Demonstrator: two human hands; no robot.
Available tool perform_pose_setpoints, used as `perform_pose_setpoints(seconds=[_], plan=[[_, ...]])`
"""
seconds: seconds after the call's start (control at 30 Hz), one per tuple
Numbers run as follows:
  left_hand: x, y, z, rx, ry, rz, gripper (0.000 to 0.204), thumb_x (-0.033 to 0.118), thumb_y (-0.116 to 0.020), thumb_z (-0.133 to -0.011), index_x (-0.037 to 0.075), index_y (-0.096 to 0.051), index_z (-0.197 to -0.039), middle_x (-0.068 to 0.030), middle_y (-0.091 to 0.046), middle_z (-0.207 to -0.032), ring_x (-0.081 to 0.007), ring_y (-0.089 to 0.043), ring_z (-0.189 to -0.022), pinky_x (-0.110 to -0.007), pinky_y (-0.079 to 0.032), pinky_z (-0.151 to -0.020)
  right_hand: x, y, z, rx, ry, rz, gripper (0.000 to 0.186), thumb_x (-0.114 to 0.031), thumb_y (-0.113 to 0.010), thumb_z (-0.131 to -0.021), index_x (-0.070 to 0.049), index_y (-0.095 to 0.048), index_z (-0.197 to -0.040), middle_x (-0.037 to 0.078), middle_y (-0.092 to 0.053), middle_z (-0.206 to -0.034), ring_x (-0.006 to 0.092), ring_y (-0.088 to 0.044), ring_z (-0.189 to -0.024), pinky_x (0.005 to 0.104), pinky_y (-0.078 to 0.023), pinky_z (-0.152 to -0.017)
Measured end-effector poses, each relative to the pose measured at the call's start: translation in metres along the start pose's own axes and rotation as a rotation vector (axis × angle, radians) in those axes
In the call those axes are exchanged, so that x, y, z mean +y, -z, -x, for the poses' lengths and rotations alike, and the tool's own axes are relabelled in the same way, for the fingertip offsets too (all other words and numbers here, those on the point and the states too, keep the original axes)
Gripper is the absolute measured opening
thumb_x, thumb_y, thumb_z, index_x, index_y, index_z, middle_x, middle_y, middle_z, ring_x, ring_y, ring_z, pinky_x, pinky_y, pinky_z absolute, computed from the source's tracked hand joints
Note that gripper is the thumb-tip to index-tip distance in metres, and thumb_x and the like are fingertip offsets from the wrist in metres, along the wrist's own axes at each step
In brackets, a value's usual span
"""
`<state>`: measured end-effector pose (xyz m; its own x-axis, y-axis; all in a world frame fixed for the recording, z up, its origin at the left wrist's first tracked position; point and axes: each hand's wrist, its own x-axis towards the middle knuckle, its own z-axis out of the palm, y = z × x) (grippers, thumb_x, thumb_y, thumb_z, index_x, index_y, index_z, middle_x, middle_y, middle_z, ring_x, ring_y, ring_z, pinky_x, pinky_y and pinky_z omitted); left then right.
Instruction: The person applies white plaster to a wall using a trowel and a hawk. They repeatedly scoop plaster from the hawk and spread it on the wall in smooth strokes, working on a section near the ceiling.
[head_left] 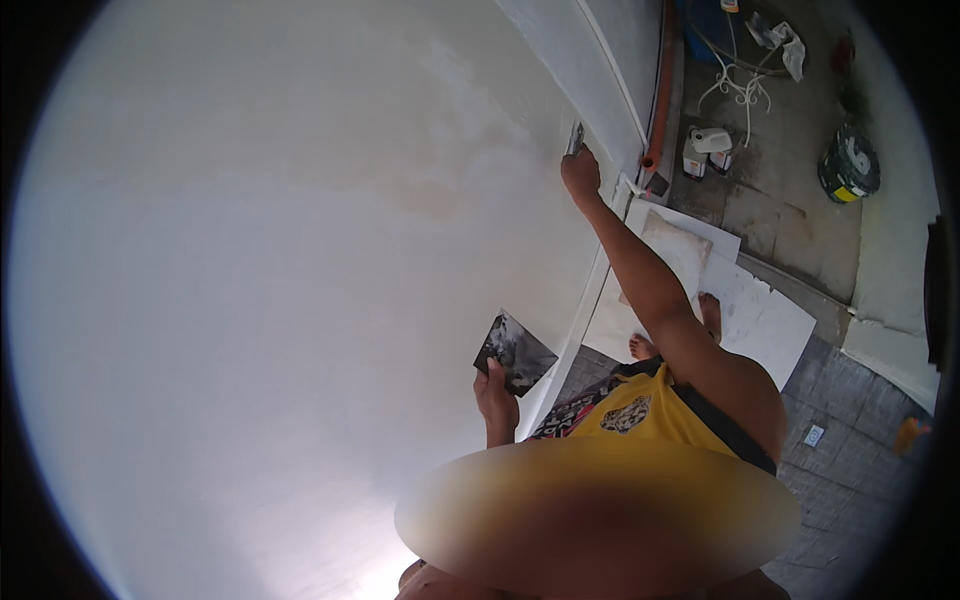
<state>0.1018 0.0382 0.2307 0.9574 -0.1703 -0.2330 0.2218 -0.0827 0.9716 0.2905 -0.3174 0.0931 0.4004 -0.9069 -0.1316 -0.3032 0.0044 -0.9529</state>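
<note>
My right arm stretches far out along the white wall. In my right hand is a putty knife, its blade at the wall close to the corner edge. My left hand grips a dark square plate smeared with whitish filler, held nearer my body. The thumb lies over the plate's edge, and the other fingers are mostly hidden behind it. Faint lighter and brownish patches mark the wall to the left of the knife.
White boards lie around my bare feet. Beyond are an orange pipe, a white jug among containers, a scrolled metal table base and a dark bucket. Grey paving spreads at the right.
</note>
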Motion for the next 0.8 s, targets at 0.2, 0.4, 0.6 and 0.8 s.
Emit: perform_pose_setpoints(seconds=[0.2, 0.4, 0.6, 0.8], plan=[[-0.006, 0.011, -0.010, -0.036, 0.066, -0.083, 0.044, 0.033, -0.051, -0.110, -0.005, -0.055, -0.134, -0.0141, -0.065, -0.123, -0.0225, -0.065, -0.107, -0.037, -0.052, -0.094, 0.016, -0.030, -0.080, -0.354, -0.438, -0.288, 0.041, -0.019, -0.056, -0.088, -0.004, -0.065, -0.126, 0.022, -0.073, -0.114, 0.0407, -0.071, -0.106, 0.0530, -0.055, -0.089], [-0.012, 0.016, -0.011, -0.063, 0.040, -0.055, 0.043, 0.033, -0.050, -0.110, -0.004, -0.056, -0.132, -0.0134, -0.066, -0.119, -0.0223, -0.066, -0.103, -0.036, -0.053, -0.091, -0.142, 0.018, -0.061, 0.035, 0.180, 0.043, 0.045, -0.016, -0.055, -0.088, -0.010, -0.065, -0.131, 0.020, -0.069, -0.125, 0.0401, -0.069, -0.108, 0.0520, -0.056, -0.092], [-0.001, 0.008, -0.007, -0.051, 0.043, -0.137, 0.043, 0.032, -0.049, -0.111, -0.004, -0.055, -0.133, -0.0136, -0.066, -0.121, -0.0228, -0.066, -0.104, -0.036, -0.053, -0.091, -0.192, 0.068, -0.019, 0.036, 0.478, -0.017, 0.050, -0.008, -0.055, -0.088, -0.014, -0.064, -0.138, 0.016, -0.066, -0.132, 0.0354, -0.065, -0.117, 0.0521, -0.055, -0.092], [-0.002, 0.004, -0.007, -0.050, 0.031, -0.039, 0.039, 0.030, -0.050, -0.111, -0.003, -0.059, -0.129, -0.0100, -0.068, -0.116, -0.0191, -0.065, -0.102, -0.033, -0.052, -0.091, -0.185, 0.069, -0.072, 0.232, 0.435, 0.040, 0.049, -0.008, -0.057, -0.089, -0.013, -0.065, -0.137, 0.013, -0.072, -0.121, 0.0352, -0.068, -0.109, 0.0505, -0.059, -0.086]])
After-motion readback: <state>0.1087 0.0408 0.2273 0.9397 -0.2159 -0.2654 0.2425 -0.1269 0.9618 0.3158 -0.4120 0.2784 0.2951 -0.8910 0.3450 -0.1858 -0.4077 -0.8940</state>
